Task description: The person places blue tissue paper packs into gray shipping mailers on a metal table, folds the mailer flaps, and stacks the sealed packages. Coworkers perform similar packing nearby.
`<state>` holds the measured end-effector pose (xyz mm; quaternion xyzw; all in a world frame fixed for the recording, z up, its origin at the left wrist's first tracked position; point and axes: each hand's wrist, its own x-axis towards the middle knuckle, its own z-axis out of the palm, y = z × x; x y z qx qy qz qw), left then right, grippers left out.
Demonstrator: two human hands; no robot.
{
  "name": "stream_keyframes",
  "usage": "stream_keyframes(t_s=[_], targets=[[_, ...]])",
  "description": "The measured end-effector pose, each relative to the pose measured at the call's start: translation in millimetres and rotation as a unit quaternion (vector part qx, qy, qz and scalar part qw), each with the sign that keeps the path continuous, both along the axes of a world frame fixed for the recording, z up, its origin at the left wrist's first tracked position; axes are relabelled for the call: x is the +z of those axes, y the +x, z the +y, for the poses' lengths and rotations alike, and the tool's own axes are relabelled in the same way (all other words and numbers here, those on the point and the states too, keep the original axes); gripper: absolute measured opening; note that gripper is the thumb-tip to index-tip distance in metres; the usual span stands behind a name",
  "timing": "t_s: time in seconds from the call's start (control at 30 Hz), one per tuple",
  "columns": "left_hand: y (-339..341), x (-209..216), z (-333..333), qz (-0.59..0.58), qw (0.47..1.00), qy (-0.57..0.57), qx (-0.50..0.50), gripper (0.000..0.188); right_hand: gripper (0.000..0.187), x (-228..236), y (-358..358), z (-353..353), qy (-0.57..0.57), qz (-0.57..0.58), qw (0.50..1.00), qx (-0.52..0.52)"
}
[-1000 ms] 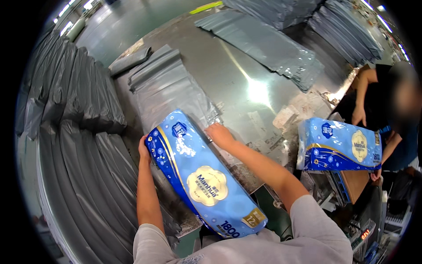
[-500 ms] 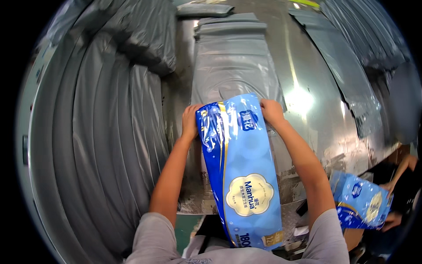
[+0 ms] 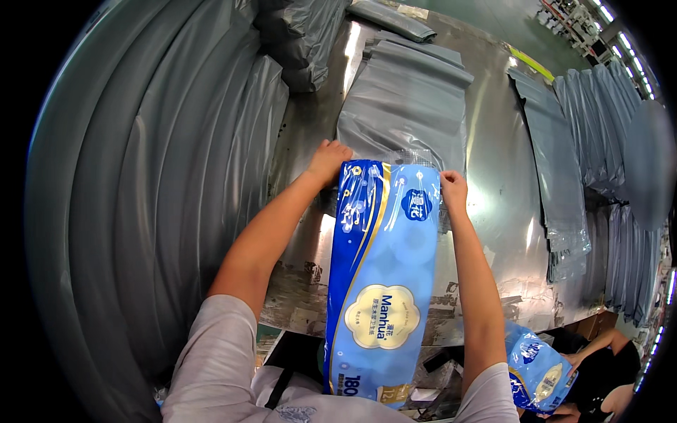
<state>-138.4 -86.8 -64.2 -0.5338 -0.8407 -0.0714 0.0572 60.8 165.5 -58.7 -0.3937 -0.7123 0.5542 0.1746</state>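
— Where are the hands?

— Both are at the far end of a long blue pack of paper rolls (image 3: 384, 275). The left hand (image 3: 328, 161) is curled over the pack's far left corner, fingers closed on the wrapper. The right hand (image 3: 453, 192) grips the far right corner in the same way, thumb side against the plastic.

— And how does the pack lie?

— Lengthwise between the two forearms, its near end down by the person's body, its far end between the hands. A gold-edged cloud-shaped label faces up on its nearer half, and a dark blue band runs down the side by the left arm.

— What is just beyond the hands?

— A flat grey plastic mailing bag (image 3: 405, 113), lying on the shiny metal table (image 3: 504, 211). The pack's far end touches or overlaps the bag's near edge; I cannot tell whether it has entered the bag's mouth.

— Anything else around?

— Left of the left hand, a broad row of overlapping grey bags (image 3: 162, 183). Right of the right hand, well apart, more grey bags (image 3: 564, 162) laid in a strip. Below the right elbow, another person (image 3: 599, 370) holds a second blue pack (image 3: 536, 366).
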Motion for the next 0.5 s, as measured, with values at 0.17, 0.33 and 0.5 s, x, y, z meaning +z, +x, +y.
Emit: stream_keyframes(t_s=[0.17,0.33,0.5], targets=[[23,24,1,-0.304,0.870,0.287,0.260,0.011,0.008,15,18,-16,0.012,0.134,0.991,0.022],[88,-8,-42,-0.184,0.893,0.350,0.217,0.010,0.009,8,66,-52,0.247,0.161,0.952,0.081],[83,0,-26,-0.225,0.901,0.134,0.345,0.011,0.011,0,52,-48,0.318,-0.044,0.945,0.056]])
